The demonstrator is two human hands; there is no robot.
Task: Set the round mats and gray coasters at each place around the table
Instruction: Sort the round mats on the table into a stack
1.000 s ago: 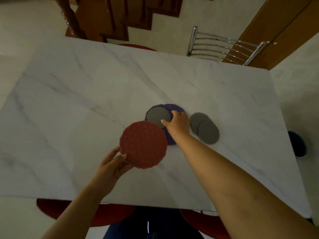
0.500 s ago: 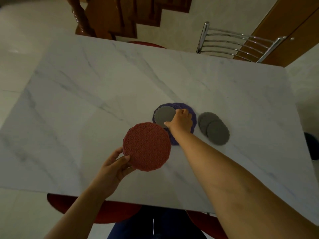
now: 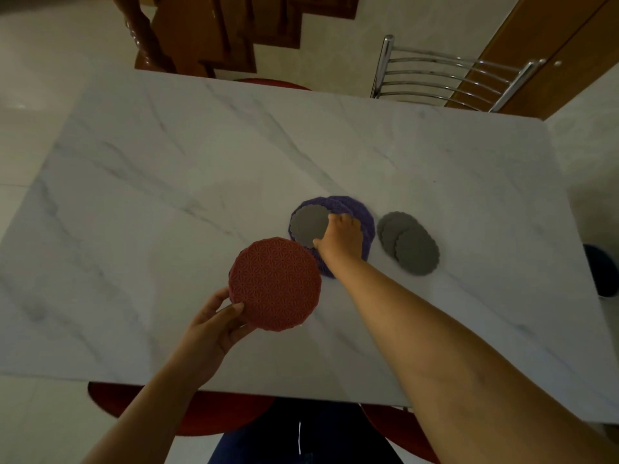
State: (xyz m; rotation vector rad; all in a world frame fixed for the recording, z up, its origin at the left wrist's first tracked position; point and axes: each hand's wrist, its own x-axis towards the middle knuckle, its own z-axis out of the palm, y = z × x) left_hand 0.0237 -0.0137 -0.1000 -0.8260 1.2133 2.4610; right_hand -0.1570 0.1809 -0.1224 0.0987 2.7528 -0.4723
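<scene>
A white marble table (image 3: 201, 169) was seen. On it lay overlapping purple mats (image 3: 360, 212) near its middle, and just beside them a small stack of gray coasters (image 3: 410, 244).

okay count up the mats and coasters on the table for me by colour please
Red mat: 1, held in the left hand
Purple mats: 2, overlapping
Gray coasters: 4 visible, one on the purple mats under the right hand, three overlapping beside them
Total: 7

Bare marble table (image 3: 167, 202) leftward, gray coasters (image 3: 408, 242) (stacked) rightward
</scene>
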